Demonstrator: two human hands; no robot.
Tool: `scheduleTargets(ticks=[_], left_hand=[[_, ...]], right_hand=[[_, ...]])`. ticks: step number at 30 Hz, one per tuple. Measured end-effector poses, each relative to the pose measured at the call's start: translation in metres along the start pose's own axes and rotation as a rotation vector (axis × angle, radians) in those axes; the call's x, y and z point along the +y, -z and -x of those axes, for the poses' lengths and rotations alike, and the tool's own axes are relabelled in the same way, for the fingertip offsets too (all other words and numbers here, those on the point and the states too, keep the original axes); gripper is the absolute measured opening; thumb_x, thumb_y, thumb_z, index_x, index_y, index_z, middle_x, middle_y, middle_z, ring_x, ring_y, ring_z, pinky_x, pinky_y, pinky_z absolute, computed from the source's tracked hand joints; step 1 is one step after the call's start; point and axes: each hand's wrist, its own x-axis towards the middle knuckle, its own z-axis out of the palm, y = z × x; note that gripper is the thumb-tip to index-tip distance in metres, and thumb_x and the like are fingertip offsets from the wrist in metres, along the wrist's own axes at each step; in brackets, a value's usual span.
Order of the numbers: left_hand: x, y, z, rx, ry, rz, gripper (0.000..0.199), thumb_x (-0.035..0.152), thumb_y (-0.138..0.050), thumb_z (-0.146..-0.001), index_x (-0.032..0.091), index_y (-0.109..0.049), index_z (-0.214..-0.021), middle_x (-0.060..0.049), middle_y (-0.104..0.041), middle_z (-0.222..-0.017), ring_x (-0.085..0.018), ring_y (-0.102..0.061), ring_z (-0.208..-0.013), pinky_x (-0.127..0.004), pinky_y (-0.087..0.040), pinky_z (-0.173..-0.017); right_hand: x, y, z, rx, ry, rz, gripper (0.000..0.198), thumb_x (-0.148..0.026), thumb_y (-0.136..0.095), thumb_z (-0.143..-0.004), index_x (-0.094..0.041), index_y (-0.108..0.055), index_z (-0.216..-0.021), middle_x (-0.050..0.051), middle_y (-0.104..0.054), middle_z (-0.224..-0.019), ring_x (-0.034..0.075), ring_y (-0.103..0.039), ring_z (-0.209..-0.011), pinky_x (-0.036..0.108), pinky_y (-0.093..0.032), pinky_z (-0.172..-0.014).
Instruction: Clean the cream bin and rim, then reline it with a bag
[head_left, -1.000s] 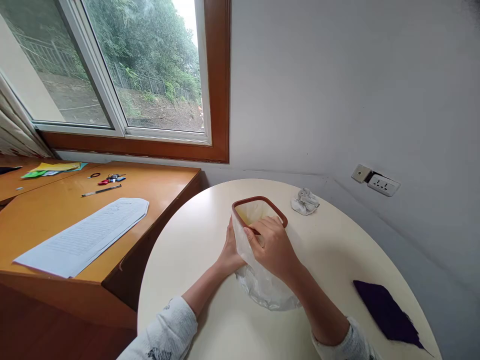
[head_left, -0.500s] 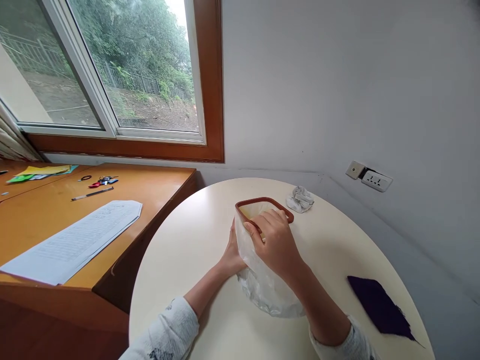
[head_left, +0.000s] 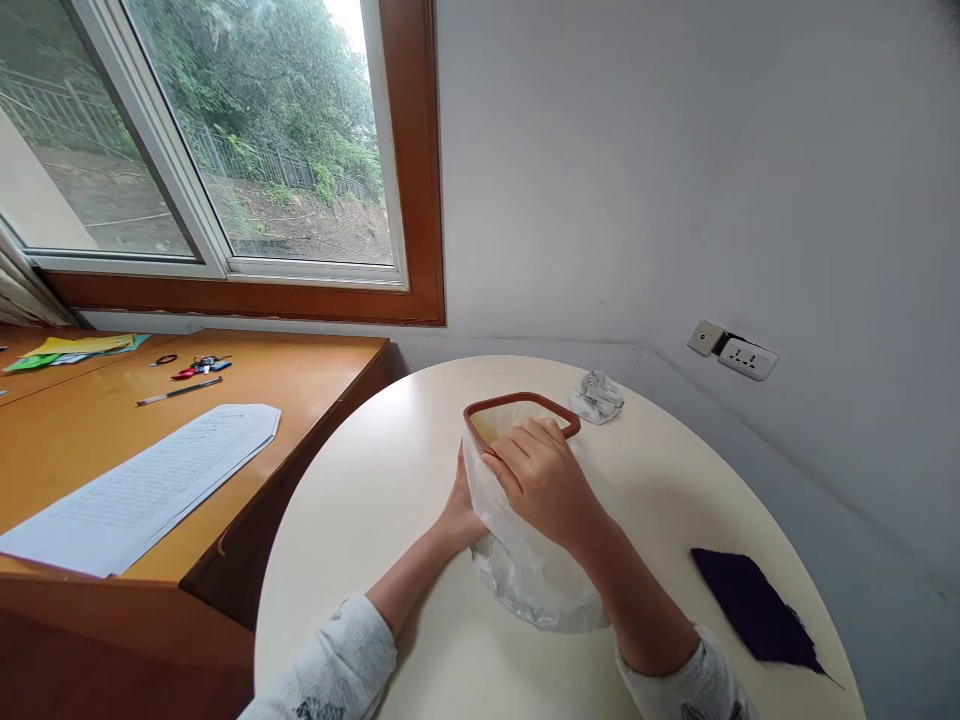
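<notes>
A four-sided bin with a rounded brown rim (head_left: 517, 397), lined with a translucent white plastic bag (head_left: 517, 550), sits on the round cream desk (head_left: 360, 480). The right hand (head_left: 546, 480) grips the near rim and bag; the left hand (head_left: 460, 510) lies against the left side, its fingers' closure partly hidden. A crumpled whitish bundle (head_left: 598, 398) lies beyond.

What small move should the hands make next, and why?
Probably ease the right hand along the near edge of the brown-rimmed bin, smoothing the plastic bag there: its fingers curl over that edge, the bag bunches loosely below, and the left hand lies against the bag-covered left side, likely steadying it.
</notes>
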Motion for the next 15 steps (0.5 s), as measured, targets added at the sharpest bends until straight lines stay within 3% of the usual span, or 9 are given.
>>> scheduleTargets(ticks=[5, 15], left_hand=[[-0.002, 0.0, 0.001, 0.006, 0.0, -0.017, 0.101, 0.029, -0.081, -0.051, 0.019, -0.024, -0.134, -0.015, -0.041, -0.128, -0.036, -0.036, -0.122, -0.052, -0.03, -0.101], [0.004, 0.0, -0.002, 0.02, 0.011, -0.008, 0.095, 0.024, -0.08, -0.052, 0.019, -0.027, -0.131, -0.015, -0.041, -0.128, -0.032, -0.042, -0.117, -0.047, -0.032, -0.101]], right_hand=[[0.003, 0.007, -0.002, 0.014, -0.029, -0.024, 0.028, -0.02, -0.042, -0.09, -0.016, -0.055, -0.065, 0.001, -0.053, -0.06, 0.014, -0.042, -0.062, 0.03, -0.029, -0.066], [0.002, -0.008, 0.004, -0.03, 0.043, -0.03, 0.028, -0.021, -0.041, -0.091, -0.016, -0.056, -0.068, 0.002, -0.053, -0.061, 0.015, -0.043, -0.065, 0.031, -0.03, -0.069]])
